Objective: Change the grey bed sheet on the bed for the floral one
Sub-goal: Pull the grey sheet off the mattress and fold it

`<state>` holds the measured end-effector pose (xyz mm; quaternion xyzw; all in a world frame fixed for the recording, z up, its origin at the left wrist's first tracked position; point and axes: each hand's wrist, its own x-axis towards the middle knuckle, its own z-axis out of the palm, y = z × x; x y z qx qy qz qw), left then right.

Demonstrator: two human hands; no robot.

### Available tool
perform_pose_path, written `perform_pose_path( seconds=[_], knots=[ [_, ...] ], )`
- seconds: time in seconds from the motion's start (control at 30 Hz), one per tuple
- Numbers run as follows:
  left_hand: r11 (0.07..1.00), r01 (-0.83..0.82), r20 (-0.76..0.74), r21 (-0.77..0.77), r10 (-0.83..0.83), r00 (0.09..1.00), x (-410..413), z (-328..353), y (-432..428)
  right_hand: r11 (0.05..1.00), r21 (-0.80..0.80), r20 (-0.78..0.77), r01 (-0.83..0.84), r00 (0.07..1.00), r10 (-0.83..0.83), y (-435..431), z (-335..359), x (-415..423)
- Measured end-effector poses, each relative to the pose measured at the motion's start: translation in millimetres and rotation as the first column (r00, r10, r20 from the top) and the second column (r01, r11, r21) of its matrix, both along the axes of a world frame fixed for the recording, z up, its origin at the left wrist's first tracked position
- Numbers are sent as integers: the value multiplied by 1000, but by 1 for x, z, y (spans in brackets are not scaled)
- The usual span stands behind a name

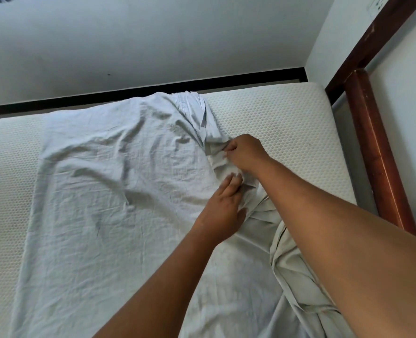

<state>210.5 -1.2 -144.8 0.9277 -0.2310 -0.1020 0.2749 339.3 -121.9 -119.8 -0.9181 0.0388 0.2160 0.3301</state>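
Pale walls with a dark skirting strip [153, 90] meet behind a bed whose quilted white mattress [287, 123] lies bare at its far right corner, beside a reddish wooden frame [372, 147]. Across the bed lies the crumpled grey bed sheet [109, 191]. The right hand [244, 152] pinches a bunched fold; the left hand [224, 208] presses the sheet, fingers [231, 185] extended.

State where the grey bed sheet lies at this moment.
In the head view, the grey bed sheet lies loose across the mattress, its right edge bunched under the left hand and right hand.
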Motion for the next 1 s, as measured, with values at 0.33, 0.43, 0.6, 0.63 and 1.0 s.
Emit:
perform_pose_path(
  seconds=[0.33,0.43,0.6,0.63,1.0],
  knots=[
    [4,-991,-980,-131,151,131,78,22,-22,835,481,-89,267,962,-257,-33,-10,-30],
    [-85,-996,-997,-5,76,-1,94,17,-28,856,474,-17,207,974,-227,-34,-5,-35],
    [-217,-974,-996,60,48,-72,108,29,-30,907,393,96,149,975,-202,-35,2,-39],
    [-251,-968,-997,0,73,-19,107,34,-32,922,357,120,146,972,-200,-36,3,-39],
    [723,-487,-287,-490,394,873,100,56,-54,609,647,-141,460,856,-497,-51,18,-19]
  ],
)
